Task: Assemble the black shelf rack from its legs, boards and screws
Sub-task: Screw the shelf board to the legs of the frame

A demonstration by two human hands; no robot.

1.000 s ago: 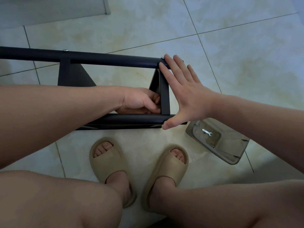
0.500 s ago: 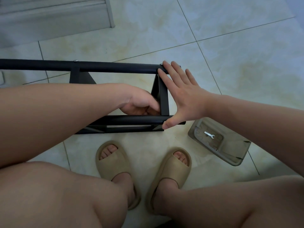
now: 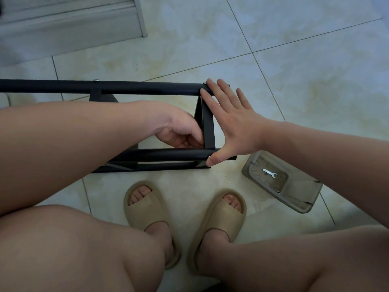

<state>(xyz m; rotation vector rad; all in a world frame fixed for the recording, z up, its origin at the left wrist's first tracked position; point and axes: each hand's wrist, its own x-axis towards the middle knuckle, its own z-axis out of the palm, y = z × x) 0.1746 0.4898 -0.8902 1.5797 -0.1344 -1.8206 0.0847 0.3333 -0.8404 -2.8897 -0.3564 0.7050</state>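
Observation:
The black shelf rack (image 3: 147,88) lies on its side on the tiled floor in front of my feet, two round legs running left to right with a flat black board (image 3: 207,125) standing between them at the right end. My right hand (image 3: 233,125) is spread flat against that end, fingertips on the far leg by a silver screw head (image 3: 204,83), thumb on the near leg (image 3: 168,154). My left hand (image 3: 181,131) reaches inside the frame, fingers curled round the board's inner edge. What its fingertips hold is hidden.
A grey plastic tray (image 3: 294,184) lies on the floor at the right, with a small silver wrench (image 3: 269,172) and a small screw in it. My feet in beige slippers (image 3: 147,207) are just behind the rack. A grey skirting or door frame (image 3: 73,24) runs at the back left.
The view has tilted slightly, so the rack sits lower in the frame. My left hand has turned a little inside the frame; my right hand stays pressed on the end.

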